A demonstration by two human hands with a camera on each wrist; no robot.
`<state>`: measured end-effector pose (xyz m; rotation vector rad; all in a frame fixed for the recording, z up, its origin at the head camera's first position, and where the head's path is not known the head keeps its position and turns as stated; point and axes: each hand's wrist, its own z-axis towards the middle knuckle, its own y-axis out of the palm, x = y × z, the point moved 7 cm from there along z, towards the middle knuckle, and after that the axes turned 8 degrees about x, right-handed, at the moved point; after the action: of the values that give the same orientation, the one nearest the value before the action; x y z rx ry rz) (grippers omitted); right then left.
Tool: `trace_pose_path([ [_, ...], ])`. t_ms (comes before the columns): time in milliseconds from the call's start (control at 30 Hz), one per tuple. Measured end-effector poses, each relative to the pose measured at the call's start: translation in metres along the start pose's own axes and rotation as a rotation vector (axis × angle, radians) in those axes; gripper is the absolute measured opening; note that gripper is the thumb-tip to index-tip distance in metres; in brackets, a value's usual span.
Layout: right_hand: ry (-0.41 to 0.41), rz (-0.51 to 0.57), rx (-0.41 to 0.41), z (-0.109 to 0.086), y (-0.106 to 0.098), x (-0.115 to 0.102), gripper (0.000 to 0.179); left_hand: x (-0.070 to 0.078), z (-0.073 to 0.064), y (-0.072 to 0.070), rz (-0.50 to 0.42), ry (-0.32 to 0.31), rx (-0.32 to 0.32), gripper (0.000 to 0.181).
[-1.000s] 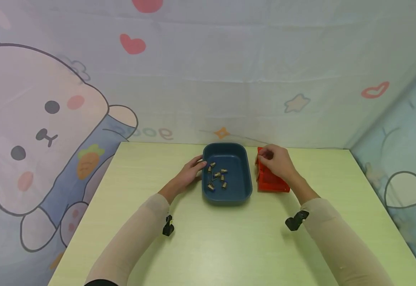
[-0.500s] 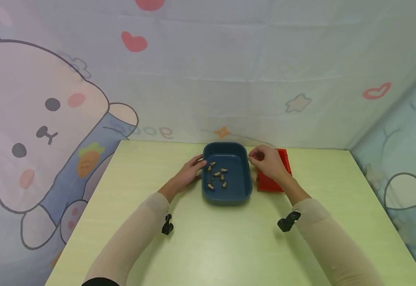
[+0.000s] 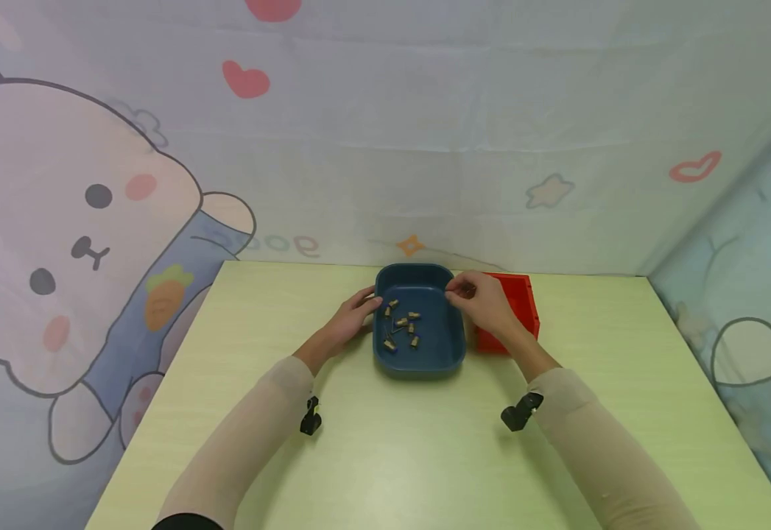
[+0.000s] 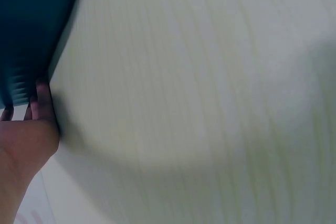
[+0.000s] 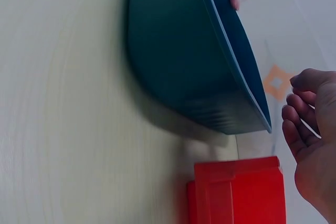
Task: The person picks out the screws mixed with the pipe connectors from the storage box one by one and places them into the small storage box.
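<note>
A dark blue tray (image 3: pixel 438 324) stands near the back of the table. Several small brass-coloured pieces (image 3: pixel 402 322) lie in its left half, some with thin stems; their exact kind is too small to tell. My left hand (image 3: pixel 348 322) grips the tray's left rim, thumb over the edge and fingers against the outer wall (image 4: pixel 21 72). Above the tray's right rim hovers my right hand (image 3: pixel 487 303). Its fingers are loosely bent, and nothing shows between them in the right wrist view. Just right of the tray sits a red bin (image 3: pixel 491 343), partly hidden by the right hand.
The pale wood-grain table (image 3: pixel 385 449) extends in front of the tray and to both sides. A printed cloth (image 3: pixel 412 184) hangs along the table's back edge. Each wrist wears a small black camera (image 3: pixel 518 412).
My right hand has moved left from over the red bin to the tray's right rim, uncovering more of the bin. The left hand keeps its grip on the tray.
</note>
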<state>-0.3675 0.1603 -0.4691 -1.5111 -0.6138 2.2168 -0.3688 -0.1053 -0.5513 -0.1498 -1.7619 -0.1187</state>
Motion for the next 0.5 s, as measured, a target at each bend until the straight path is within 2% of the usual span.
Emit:
trace_pose_path([
  [200, -0.031, 0.017, -0.002, 0.002, 0.01, -0.007, 0.012, 0.0, -0.002, -0.001, -0.003, 0.001, 0.005, 0.058],
  [500, -0.024, 0.052, -0.01, 0.0, 0.023, -0.013, 0.013, 0.003, -0.004, 0.0, 0.003, -0.006, 0.009, 0.06],
])
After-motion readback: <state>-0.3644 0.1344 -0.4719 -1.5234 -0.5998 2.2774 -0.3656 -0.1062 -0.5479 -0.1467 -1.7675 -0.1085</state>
